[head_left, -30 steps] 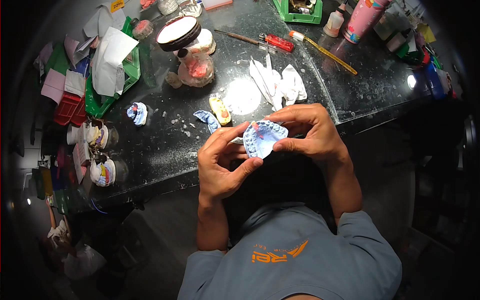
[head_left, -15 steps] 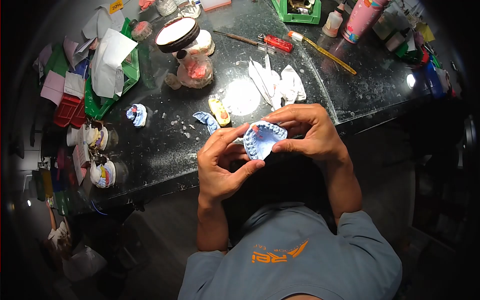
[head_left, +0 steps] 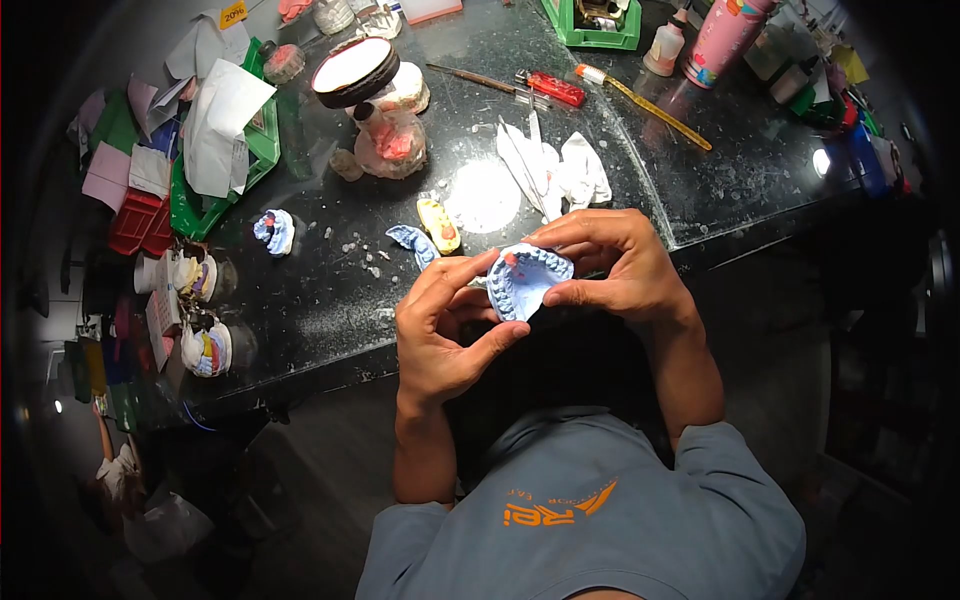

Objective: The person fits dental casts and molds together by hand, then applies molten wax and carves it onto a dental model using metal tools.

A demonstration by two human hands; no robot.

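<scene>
A pale blue dental cast (head_left: 535, 280) with a full arch of teeth and a small pink-red patch is held up before the bench edge. My left hand (head_left: 445, 325) grips its left side between thumb and fingers. At its right side, my right hand (head_left: 615, 265) pinches it, thumb on the near rim and fingers behind. Just beyond my left hand lie a blue curved teeth piece (head_left: 412, 240) and a yellow piece (head_left: 438, 225) with a reddish spot. The underside of the cast is hidden.
On the dark bench (head_left: 330, 240) stand a small blue cast (head_left: 273, 232), mounted models (head_left: 207, 348) and a glass burner (head_left: 392, 145). Farther back are a red lighter (head_left: 555, 88), a yellow brush (head_left: 650, 110), white tissue (head_left: 583, 170) and a pink bottle (head_left: 728, 42). A green bin (head_left: 262, 140) holds papers.
</scene>
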